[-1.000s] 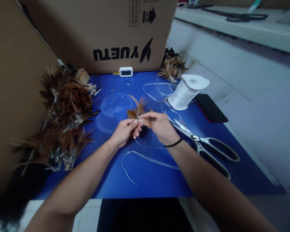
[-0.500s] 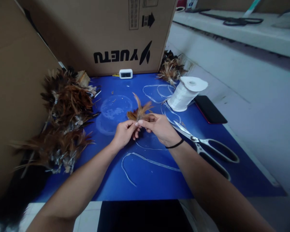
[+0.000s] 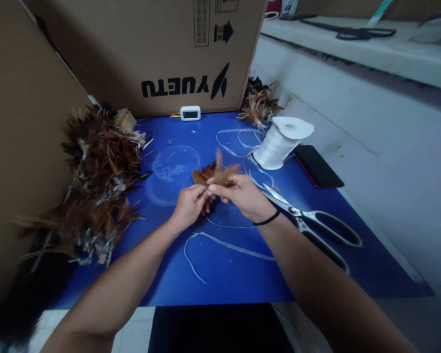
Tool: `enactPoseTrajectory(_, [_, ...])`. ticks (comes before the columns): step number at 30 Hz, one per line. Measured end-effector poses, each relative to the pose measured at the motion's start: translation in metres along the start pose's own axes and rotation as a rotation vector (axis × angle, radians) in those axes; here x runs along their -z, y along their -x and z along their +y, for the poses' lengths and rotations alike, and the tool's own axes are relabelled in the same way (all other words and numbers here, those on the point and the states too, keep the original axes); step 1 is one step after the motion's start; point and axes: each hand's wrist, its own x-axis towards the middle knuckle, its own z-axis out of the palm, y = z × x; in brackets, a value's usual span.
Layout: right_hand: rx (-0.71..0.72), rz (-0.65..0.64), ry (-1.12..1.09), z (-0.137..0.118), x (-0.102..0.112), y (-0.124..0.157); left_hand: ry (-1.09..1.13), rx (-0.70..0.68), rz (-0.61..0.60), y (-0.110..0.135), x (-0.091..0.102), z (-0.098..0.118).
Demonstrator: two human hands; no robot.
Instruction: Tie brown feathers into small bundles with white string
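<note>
Over the middle of the blue table, a small bunch of brown feathers (image 3: 216, 171) is pinched between both hands. My left hand (image 3: 191, 203) closes on the lower end of the bunch. My right hand (image 3: 244, 193), fingers and thumb together, grips it from the right, and the fingertips of both hands touch. The feather tips fan upward and to the right; their bases are hidden by my fingers. A thin thread hangs below the hands, and a white ribbon (image 3: 224, 242) lies curled nearer the table's front edge.
Large scissors (image 3: 297, 213) lie open by my right wrist. A white ribbon spool (image 3: 281, 142) stands behind them, beside a black phone (image 3: 319, 165). Feather bundles (image 3: 99, 162) are heaped at left, more feathers (image 3: 260, 103) at the back. A cardboard box (image 3: 161, 54) and small digital timer (image 3: 190, 113) stand behind.
The feathers in my hands have turned and spread more to the right. Both hands stay in nearly the same place, still pinching the bunch.
</note>
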Motion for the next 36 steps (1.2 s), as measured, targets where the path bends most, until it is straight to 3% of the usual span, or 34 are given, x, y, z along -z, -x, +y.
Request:
enactPoseTrajectory(8, [-0.027,0.114,0.002,-0.001,-0.001,-0.001,-0.079,-0.027,-0.023,0.002,0.001,0.004])
enactPoseTrajectory(13, [-0.035,0.180,-0.070,-0.001,0.000,-0.003,-0.204,-0.129,0.108,0.004,0.000,0.004])
enactPoseTrajectory(25, [-0.146,0.084,-0.091,-0.006,0.001,0.000,-0.301,-0.345,0.146,0.003,0.001,-0.003])
enactPoseTrajectory(36, [-0.152,0.070,-0.059,-0.005,0.002,0.000,-0.266,-0.300,0.141,0.003,0.002,-0.003])
